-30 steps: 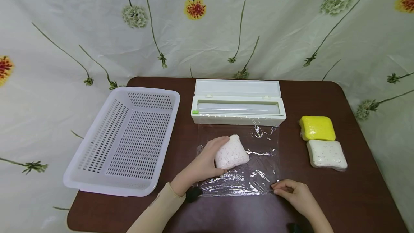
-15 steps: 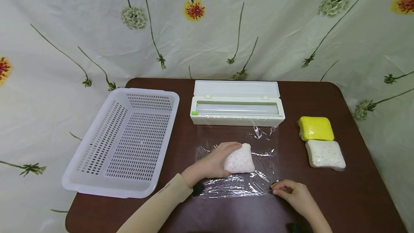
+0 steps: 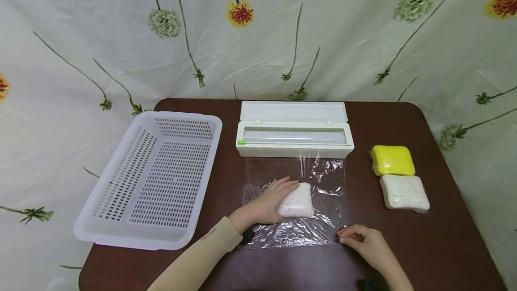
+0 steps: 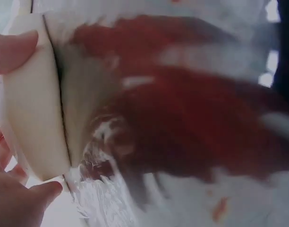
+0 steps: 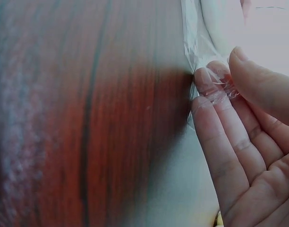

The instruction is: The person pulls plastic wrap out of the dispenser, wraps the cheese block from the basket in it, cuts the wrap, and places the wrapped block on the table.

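A white speckled sponge (image 3: 298, 201) lies on a sheet of clear plastic wrap (image 3: 282, 237) on the table. My left hand (image 3: 270, 203) grips the sponge from its left side; in the left wrist view, fingers and thumb hold opposite sides of the sponge (image 4: 33, 94). At the sheet's near right corner, my right hand (image 3: 369, 244) pinches the wrap. The right wrist view shows wrinkled wrap (image 5: 215, 97) against the fingertips of the right hand (image 5: 250, 127). From the white wrap dispenser (image 3: 295, 151), its lid raised, the sheet stretches toward me.
To the left stands a white perforated plastic basket (image 3: 218, 147). A wrapped yellow sponge (image 3: 392, 160) and a wrapped white speckled sponge (image 3: 405, 192) lie side by side on the right of the brown table (image 3: 448, 237). A flowered cloth (image 3: 343, 26) hangs behind.
My left hand has moved the sponge to the right and toward me, turning it straighter and setting it down on the wrap. The right hand keeps its pinch at the corner.
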`<state>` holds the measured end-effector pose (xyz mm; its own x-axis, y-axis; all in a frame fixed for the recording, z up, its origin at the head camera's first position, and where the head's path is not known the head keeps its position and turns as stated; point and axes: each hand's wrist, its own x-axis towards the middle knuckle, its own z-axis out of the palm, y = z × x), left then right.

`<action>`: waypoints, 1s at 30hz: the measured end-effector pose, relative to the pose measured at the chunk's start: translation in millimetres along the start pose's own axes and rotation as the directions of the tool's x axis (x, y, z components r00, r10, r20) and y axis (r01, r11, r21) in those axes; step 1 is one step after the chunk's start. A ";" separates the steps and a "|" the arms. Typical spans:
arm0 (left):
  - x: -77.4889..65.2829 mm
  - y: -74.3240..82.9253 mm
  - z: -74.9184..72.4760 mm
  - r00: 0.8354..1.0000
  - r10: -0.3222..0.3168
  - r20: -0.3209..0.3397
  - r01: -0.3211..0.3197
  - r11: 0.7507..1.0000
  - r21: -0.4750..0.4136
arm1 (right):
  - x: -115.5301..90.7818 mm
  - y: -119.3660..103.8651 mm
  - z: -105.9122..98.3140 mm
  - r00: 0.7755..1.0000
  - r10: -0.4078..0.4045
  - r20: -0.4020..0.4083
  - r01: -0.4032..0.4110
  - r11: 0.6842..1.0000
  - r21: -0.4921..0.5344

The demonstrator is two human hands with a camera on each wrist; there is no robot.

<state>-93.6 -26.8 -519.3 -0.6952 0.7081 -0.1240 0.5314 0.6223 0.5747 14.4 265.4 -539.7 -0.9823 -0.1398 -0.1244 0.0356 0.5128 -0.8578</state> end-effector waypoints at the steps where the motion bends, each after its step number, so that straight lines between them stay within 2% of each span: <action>1: -0.2 -0.3 0.6 1.000 -0.015 0.013 0.015 1.000 0.009 | 0.2 -0.2 -0.3 1.000 0.004 0.003 -0.004 1.000 -0.003; 6: -3.4 1.7 -0.1 0.998 -0.040 0.045 0.038 0.998 0.042 | 0.7 -0.9 -1.3 1.000 0.014 0.008 -0.014 1.000 -0.023; 9: -9.3 4.8 -3.7 0.999 -0.031 0.018 0.031 0.999 0.017 | 0.1 -0.7 -0.7 1.000 0.004 0.007 -0.004 1.000 -0.023; 12: -20.0 7.6 -8.6 0.997 -0.030 -0.071 0.026 0.999 -0.046 | -0.5 -0.2 0.4 1.000 -0.014 0.003 0.014 1.000 -0.020; 16: -41.7 9.6 -15.4 0.972 -0.066 -0.226 0.040 0.992 -0.117 | -0.5 -0.2 1.2 1.000 -0.027 -0.003 0.027 0.999 -0.022; 20: -67.3 9.2 -16.5 0.949 -0.067 -0.309 0.043 0.995 -0.085 | -0.6 -0.4 0.6 1.000 -0.019 0.000 0.019 1.000 -0.021; 22: -80.1 7.8 -13.2 0.947 -0.043 -0.319 0.033 0.999 -0.036 | -0.7 -0.6 0.2 1.000 -0.012 0.004 0.012 1.000 -0.014; 25: -98.1 5.7 -6.1 0.953 -0.016 -0.302 0.025 0.999 0.026 | -0.9 -0.8 -0.3 1.000 -0.006 0.009 0.006 1.000 -0.004; 30: -116.7 3.3 2.7 0.969 -0.028 -0.247 0.042 0.998 0.050 | -1.0 -1.6 0.2 1.000 0.002 -0.004 -0.002 1.000 0.003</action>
<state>-9.4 -106.5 -505.1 -0.8078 0.5860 0.0637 0.5255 0.6671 0.5280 15.4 264.6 -538.3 -0.9830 -0.1356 -0.1242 0.0382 0.5102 -0.8592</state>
